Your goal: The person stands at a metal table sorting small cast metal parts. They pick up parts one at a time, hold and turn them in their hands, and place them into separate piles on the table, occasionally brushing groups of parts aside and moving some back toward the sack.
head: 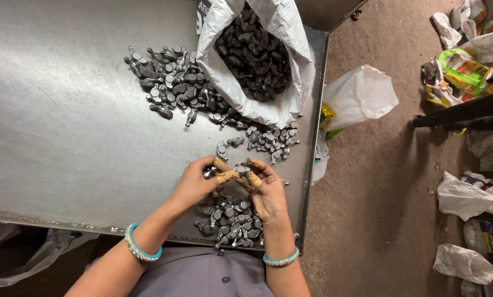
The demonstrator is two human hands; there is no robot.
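Across the left of the frame the steel table lies bare, a bangled forearm rising from the lower edge. Left hand comes in at centre, fingers curled, its taped thumb and forefinger pinching a small dark metal part from one side. Right hand meets it from the other, taped fingertips closed on the same part, so both hands grip it together just above the table. That tape looks like protection against rough edges, I'd judge. Right under the hands, at the near edge, sits a pile of like parts, close enough to drop into without reaching. Up the frame, a second heap spreads at upper centre, spilling toward a smaller cluster. Beside it, the white sack stands with its mouth rolled open, full of dark parts, seemingly the supply. Off the table's right edge, white bags and colourful wrappers litter the dirt floor.
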